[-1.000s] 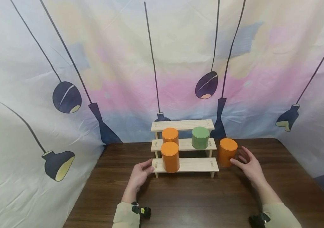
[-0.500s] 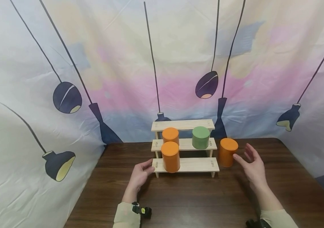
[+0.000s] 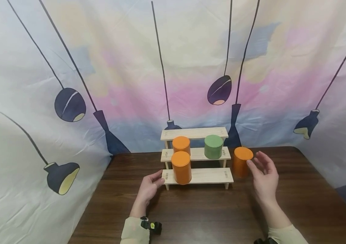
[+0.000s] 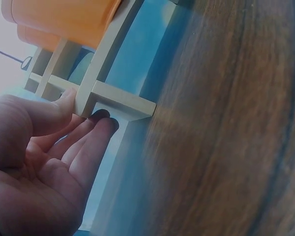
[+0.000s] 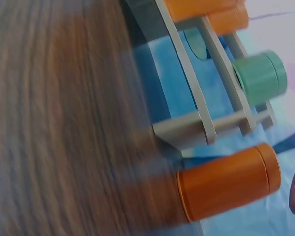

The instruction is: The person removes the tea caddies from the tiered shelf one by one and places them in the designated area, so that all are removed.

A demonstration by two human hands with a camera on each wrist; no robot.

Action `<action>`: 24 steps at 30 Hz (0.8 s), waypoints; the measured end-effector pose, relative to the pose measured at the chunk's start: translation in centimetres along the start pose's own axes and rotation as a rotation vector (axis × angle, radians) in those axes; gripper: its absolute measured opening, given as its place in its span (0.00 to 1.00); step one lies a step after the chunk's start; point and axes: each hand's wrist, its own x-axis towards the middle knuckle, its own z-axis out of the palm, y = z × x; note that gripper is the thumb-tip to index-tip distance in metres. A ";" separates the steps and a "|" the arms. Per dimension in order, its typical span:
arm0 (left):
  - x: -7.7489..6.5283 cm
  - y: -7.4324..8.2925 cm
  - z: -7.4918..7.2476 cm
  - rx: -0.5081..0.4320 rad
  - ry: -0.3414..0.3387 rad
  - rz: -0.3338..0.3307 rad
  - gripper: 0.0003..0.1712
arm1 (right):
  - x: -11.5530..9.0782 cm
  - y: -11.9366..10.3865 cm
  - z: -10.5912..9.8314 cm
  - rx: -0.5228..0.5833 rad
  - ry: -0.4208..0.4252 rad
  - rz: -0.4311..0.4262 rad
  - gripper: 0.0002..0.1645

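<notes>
A three-tier wooden shelf rack (image 3: pixel 209 175) stands on the table. My left hand (image 3: pixel 148 189) pinches the left end of its lowest board, thumb above and fingertips beneath, as the left wrist view shows. On that board stands a tall orange canister (image 3: pixel 181 169); behind it, partly covered, another orange canister (image 3: pixel 181 141) is on the middle board. A shorter green canister (image 3: pixel 213 147) occupies the middle board's right side. Right of the rack, a third orange canister (image 5: pixel 228 182) is upright on the table. My right hand (image 3: pixel 265 183) is beside it with loosely bent fingers, apart from it in the right wrist view.
The dark wooden table (image 3: pixel 197 213) runs up to a hanging cloth backdrop (image 3: pixel 191 67) printed with lamps, close behind the rack. Through the rack, the right wrist view shows a rounded green thing (image 5: pixel 195 43), partly hidden.
My right hand first draws away from the orange canister on the table, then shifts back left beside it. My left hand keeps its hold on the rack, and the canisters stay put.
</notes>
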 end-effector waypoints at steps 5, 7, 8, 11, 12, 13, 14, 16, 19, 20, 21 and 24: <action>0.0 -0.1 -0.2 -0.010 -0.001 -0.006 0.26 | -1.3 0.4 1.7 -0.080 -0.170 -0.050 0.29; 0.0 -0.1 -0.2 -0.013 -0.001 -0.007 0.26 | -1.8 0.6 2.2 -0.135 -0.262 -0.054 0.28; 0.0 -0.1 -0.3 -0.013 0.000 -0.009 0.26 | -2.1 0.7 2.5 -0.160 -0.309 -0.051 0.28; 0.0 -0.1 -0.3 -0.018 -0.001 -0.015 0.26 | -2.7 1.0 3.3 -0.201 -0.438 -0.032 0.28; 0.0 -0.1 -0.3 -0.017 0.000 -0.016 0.26 | -2.8 1.0 3.6 -0.215 -0.473 -0.020 0.29; 0.0 -0.1 -0.3 -0.017 -0.001 -0.015 0.26 | -3.0 1.1 4.0 -0.220 -0.501 -0.009 0.30; 0.1 -0.1 -0.3 -0.014 -0.002 -0.012 0.26 | -3.1 1.2 4.3 -0.219 -0.525 0.002 0.30; 0.1 0.0 -0.3 -0.013 0.000 -0.014 0.26 | -3.4 1.4 5.1 -0.210 -0.559 0.025 0.31; 0.2 0.0 -0.2 -0.010 -0.003 -0.002 0.26 | -3.8 1.6 6.3 -0.201 -0.585 0.054 0.32; 0.2 0.0 -0.2 -0.010 -0.003 -0.003 0.26 | -3.9 1.6 6.6 -0.199 -0.589 0.062 0.32; 0.2 0.0 -0.1 -0.012 -0.001 -0.005 0.26 | -4.1 1.7 7.0 -0.197 -0.595 0.068 0.32; 0.1 0.0 -0.1 -0.017 -0.004 -0.001 0.26 | -4.6 2.0 7.9 -0.187 -0.603 0.086 0.33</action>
